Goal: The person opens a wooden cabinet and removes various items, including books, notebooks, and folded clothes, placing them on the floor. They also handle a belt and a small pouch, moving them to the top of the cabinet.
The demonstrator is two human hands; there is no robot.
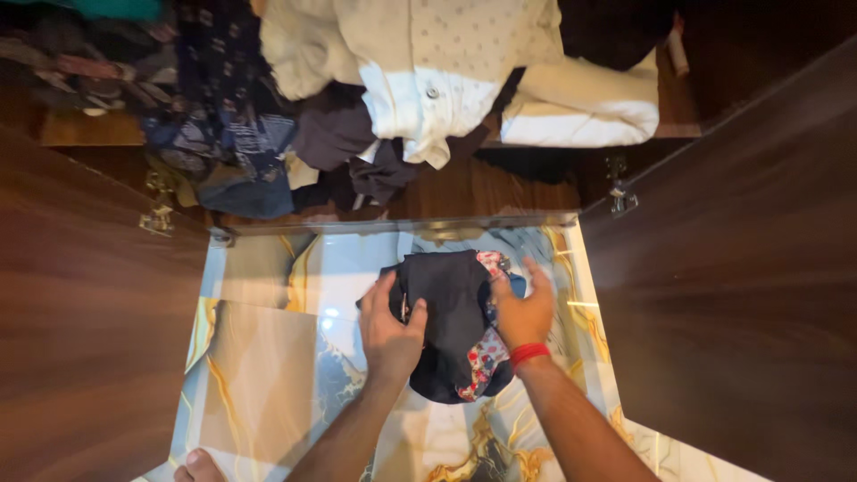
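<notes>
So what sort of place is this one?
Most likely a room in a home, at an open wardrobe: wooden doors swung wide, a shelf heaped with a white shirt and other clothes, and both hands on a dark bundle over the marble-patterned floor.

Hands: two, left hand [390,332] and right hand [522,312]
Dark garment [451,308] between fingers: one
Cupboard doors: two
Door hinges: two

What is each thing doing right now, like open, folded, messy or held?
Dark garment: bunched, held in both hands above the floor.
Left hand: grip closed on the dark garment.
Right hand: grip closed on the dark garment.
Wardrobe doors: open.
White shirt: unfolded, hanging over the shelf edge.
Clothes pile: messy.
</notes>
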